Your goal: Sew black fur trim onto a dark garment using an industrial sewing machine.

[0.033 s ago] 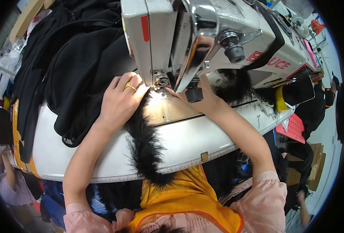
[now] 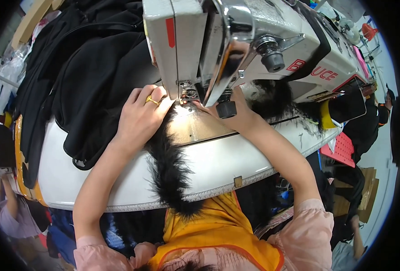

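My left hand [image 2: 142,115], a yellow ring on one finger, is closed at the left of the needle area of a white sewing machine [image 2: 188,45]. Its bent fingers pinch the edge of a black fur trim [image 2: 168,167], which trails down over the table's front edge onto my yellow apron. A large black garment [image 2: 105,86] lies heaped just beyond that hand. On the other side of the needle, my right hand [image 2: 243,113] reaches in beneath the machine head. A dark knob and metal parts hide its fingertips. Light from the machine falls on the plate between both hands.
A ruler tape [image 2: 209,194] runs along the front edge of the white table [image 2: 73,180]. More black fur [image 2: 272,101] lies under the machine arm. A red perforated panel [image 2: 339,149] is at the right. Other people's arms show at the lower left and lower right.
Both my hands and the fur trim stay in place. At the lower right, another person's arm has shifted slightly.
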Demonstrator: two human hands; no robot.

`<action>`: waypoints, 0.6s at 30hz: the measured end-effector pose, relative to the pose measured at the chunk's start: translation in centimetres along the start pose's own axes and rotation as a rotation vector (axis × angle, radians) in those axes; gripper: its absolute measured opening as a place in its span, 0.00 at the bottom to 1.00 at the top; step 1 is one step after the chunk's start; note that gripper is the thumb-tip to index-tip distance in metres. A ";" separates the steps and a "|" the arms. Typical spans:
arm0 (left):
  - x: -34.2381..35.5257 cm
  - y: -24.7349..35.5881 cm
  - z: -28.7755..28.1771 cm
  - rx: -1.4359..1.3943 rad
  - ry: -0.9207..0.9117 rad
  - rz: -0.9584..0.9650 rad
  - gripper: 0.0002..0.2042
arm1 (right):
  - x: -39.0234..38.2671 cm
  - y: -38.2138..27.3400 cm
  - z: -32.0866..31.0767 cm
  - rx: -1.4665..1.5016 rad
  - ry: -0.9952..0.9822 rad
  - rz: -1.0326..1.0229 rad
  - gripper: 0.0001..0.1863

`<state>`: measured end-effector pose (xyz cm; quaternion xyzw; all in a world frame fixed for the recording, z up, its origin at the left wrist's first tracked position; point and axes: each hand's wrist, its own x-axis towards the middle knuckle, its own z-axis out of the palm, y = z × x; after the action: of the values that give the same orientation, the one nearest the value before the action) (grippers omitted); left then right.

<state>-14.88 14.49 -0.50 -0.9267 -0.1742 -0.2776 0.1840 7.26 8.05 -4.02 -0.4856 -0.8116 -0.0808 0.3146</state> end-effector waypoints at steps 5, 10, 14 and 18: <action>0.1 -1.0 0.6 -0.144 -0.006 -0.026 0.07 | -2.4 3.0 2.2 0.148 0.122 0.007 0.04; -1.6 -0.4 -0.9 -0.354 -0.066 -0.121 0.07 | 0.5 0.5 -2.1 -0.197 -0.257 -0.095 0.10; -2.5 1.0 -2.4 -0.261 -0.135 -0.059 0.15 | -0.8 -0.2 -2.9 -0.144 -0.172 -0.138 0.21; -2.5 1.5 -2.1 -0.241 -0.130 -0.076 0.16 | -0.8 -2.1 -2.1 -0.329 -0.265 -0.153 0.19</action>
<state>-17.20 11.70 -0.68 -0.9508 -0.1861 -0.2427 0.0489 6.65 5.44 -2.47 -0.4741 -0.8560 -0.1713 0.1146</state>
